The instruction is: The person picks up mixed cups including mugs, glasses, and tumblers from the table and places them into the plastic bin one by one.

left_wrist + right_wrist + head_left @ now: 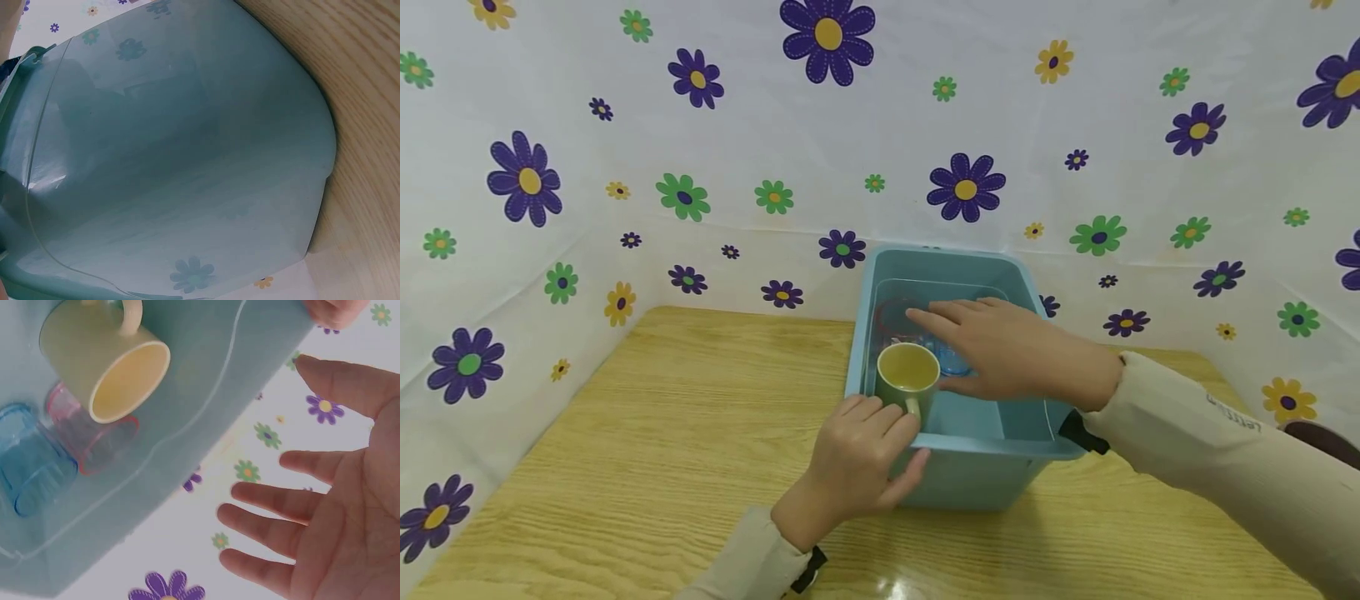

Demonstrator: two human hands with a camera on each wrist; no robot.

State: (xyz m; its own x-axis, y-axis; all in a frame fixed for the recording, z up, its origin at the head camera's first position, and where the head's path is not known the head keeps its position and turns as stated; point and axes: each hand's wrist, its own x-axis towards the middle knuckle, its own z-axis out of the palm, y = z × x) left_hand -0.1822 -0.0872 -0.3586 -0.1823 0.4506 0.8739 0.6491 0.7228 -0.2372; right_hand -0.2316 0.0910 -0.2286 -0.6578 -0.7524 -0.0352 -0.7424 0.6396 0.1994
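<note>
On the bench [647,467] I saw the blue tub [981,467]; my left hand [861,454] gripped the green mug [908,377] by its handle at the tub's near-left corner, while my right hand [1007,346] hovered flat, fingers spread, just right of it.

Light: we find even, bright, diffuse lighting | Glare: one pale sheen on the wooden table [880,575] near the bottom edge | Shadows: faint, soft under the blue tub [970,483] | Focus: head view sharp; wrist views washed out and hazy, right hand [337,506] soft | Distortion: we note wide-angle bowing at the edges
</note>
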